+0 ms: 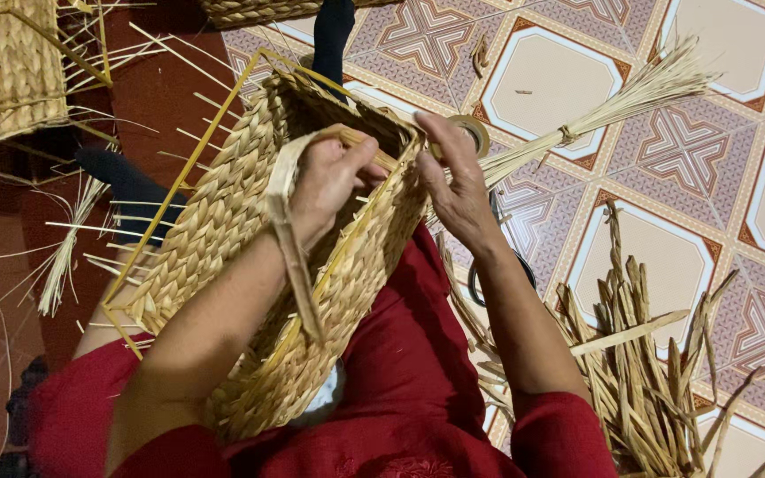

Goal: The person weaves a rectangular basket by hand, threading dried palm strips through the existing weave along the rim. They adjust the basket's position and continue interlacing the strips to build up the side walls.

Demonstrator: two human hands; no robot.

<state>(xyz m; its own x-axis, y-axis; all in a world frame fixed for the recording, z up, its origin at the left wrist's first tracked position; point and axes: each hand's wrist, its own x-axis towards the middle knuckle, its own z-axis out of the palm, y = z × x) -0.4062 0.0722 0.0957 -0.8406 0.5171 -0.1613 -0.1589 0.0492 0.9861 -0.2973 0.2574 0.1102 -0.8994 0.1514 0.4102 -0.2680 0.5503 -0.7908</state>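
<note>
- The basket (250, 230), a long woven box of pale straw on a yellow wire frame (174, 190), lies tilted across the person's lap, its open mouth turned away from the body.
- The left hand (329, 181) is curled at the basket's near rim, fingers closed around a flat strand (289, 230) of dried fibre that loops over the rim and hangs down the basket's outer wall.
- The right hand (453, 173) rests against the far corner of the rim, fingers mostly straight and pressed to the weave; it is loosely open, and whether it pinches a strand cannot be told.
- Both forearms come out of red sleeves (560, 434), and red cloth covers the lap under the basket.
- A roll of tape (475, 131) sits on the floor just behind the right hand's fingertips.
- A tied bundle (613, 102) of thin pale straws lies on the patterned tile floor (754, 204), fanning out toward the upper right.
- A pile of dried leaves (639, 372), broad and brownish, lies on the floor to the right of the right forearm.
- A dark ring-shaped thing (524, 265) peeps out under the right forearm; what it is cannot be told.
- A second woven piece (6, 71) with loose ends sticking out stands at the upper left.
- Loose straws (68, 252) are scattered on the dark red floor to the left of the basket.
</note>
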